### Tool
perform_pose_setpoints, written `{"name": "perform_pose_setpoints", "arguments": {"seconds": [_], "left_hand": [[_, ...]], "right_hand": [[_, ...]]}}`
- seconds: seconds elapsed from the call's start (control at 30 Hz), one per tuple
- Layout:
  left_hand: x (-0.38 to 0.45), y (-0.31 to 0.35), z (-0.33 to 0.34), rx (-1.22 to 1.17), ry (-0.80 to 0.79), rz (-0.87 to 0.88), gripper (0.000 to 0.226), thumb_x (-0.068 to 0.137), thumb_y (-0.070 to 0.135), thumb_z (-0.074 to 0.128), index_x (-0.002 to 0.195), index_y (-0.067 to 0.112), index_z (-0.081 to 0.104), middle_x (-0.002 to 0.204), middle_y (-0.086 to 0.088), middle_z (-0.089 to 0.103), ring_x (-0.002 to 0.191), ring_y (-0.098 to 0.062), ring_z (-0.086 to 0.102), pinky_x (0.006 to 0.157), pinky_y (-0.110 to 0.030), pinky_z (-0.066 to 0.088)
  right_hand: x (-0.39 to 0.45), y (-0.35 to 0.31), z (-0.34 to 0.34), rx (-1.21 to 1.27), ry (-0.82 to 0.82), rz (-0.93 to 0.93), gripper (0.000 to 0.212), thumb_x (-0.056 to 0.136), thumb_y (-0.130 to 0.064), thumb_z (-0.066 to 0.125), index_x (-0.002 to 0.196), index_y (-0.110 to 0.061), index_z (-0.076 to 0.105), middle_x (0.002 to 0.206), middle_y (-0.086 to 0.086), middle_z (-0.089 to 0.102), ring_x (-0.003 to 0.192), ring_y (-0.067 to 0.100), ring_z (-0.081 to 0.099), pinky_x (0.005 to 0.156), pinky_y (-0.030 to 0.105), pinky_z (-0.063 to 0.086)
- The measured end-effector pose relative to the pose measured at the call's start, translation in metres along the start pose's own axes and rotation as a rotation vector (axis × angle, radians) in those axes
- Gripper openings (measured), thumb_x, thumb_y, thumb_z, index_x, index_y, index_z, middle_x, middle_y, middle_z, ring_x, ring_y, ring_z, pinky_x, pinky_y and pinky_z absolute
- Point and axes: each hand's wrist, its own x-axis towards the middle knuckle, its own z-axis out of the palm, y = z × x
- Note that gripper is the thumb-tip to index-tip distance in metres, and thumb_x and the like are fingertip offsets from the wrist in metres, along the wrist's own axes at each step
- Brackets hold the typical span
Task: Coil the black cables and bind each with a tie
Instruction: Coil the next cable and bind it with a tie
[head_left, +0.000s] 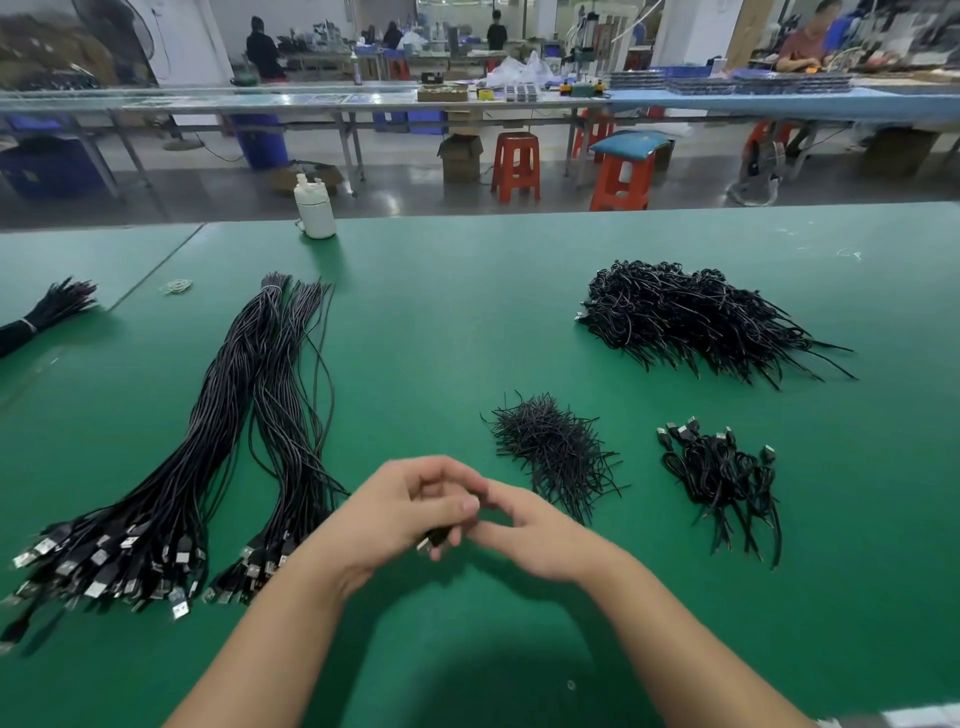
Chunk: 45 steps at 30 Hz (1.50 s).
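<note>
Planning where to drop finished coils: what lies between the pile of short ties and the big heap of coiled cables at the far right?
In the head view, only bare green mat separates the ties from the big heap.

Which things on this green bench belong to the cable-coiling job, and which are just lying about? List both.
Job: long uncoiled cables; pile of ties; small coiled batch; big heap of coiled cables; cable end with plug held by left hand and right hand.

Lying about: white bottle; rubber bands.
</note>
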Motion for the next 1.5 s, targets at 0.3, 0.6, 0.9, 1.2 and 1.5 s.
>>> {"name": "perform_pose_setpoints", "arguments": {"seconds": [0.3,0.6,0.9,1.2,1.5], "left_hand": [[0.017,-0.005,-0.003,-0.92,0.289,-0.099,0.034,0.096,0.021,0.047,0.112,-0.002,0.066,0.095,-0.02,0.071,0.063,-0.019,0.064,0.055,-0.026,0.056],[0.026,-0.031,0.012,-0.882,0.326,-0.074,0.036,0.086,0.023,0.061,0.117,0.006,0.068,0.095,-0.008,0.068,0.072,-0.016,0.056,0.065,-0.028,0.047],[0.029,-0.03,0.01,-0.593,0.181,-0.075,0.05,0.096,0.038,0.039,0.118,0.004,0.068,0.124,-0.018,0.066,0.102,-0.024,0.067,0.091,-0.037,0.048],[0.035,-0.029,0.01,-0.409,0.229,0.099,0.05,0.106,0.028,0.026,0.116,-0.004,0.063,0.118,-0.023,0.068,0.119,-0.029,0.062,0.109,-0.043,0.041],[0.005,0.031,-0.039,-0.529,-0.317,0.073,0.039,0.098,0.034,0.052,0.098,0.001,0.073,0.094,-0.022,0.074,0.073,-0.029,0.074,0.053,-0.027,0.058]], "right_hand": [[0.004,-0.01,0.008,0.391,0.322,0.058,0.036,0.106,-0.031,0.037,0.076,-0.014,0.048,0.058,-0.008,0.029,0.053,0.012,0.032,0.07,0.038,0.05],[0.003,-0.009,0.021,0.274,0.341,0.115,0.035,0.107,-0.024,0.037,0.075,-0.013,0.047,0.058,-0.008,0.036,0.054,0.013,0.035,0.059,0.034,0.04],[0.0,-0.004,0.029,0.118,0.285,0.146,0.036,0.106,-0.021,0.038,0.072,-0.021,0.048,0.058,-0.007,0.043,0.055,0.015,0.044,0.06,0.033,0.038],[0.004,-0.001,0.036,0.269,0.23,0.155,0.037,0.107,-0.019,0.036,0.072,-0.017,0.047,0.057,-0.006,0.033,0.052,0.012,0.034,0.057,0.031,0.038],[0.004,0.037,0.017,0.462,0.328,0.448,0.043,0.102,-0.046,0.043,0.066,-0.022,0.039,0.057,-0.007,0.027,0.052,0.015,0.022,0.05,0.025,0.031]]}}
